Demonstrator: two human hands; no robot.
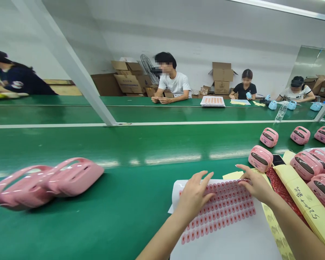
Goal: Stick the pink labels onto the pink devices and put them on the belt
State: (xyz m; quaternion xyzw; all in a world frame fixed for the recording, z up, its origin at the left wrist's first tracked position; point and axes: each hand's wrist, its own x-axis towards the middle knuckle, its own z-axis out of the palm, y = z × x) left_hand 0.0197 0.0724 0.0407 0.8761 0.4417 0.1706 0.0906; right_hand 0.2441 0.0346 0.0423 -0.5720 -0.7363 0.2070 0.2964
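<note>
Two open grips, left (193, 196), right (256, 184), rest on a sticker sheet (219, 213) beside open belt (124, 224).

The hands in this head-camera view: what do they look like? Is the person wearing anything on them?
The left hand and right hand are bare, with slender fingers. No gloves, rings, bracelets or watch show, and the forearms are bare too, with no sleeve in view.
</note>
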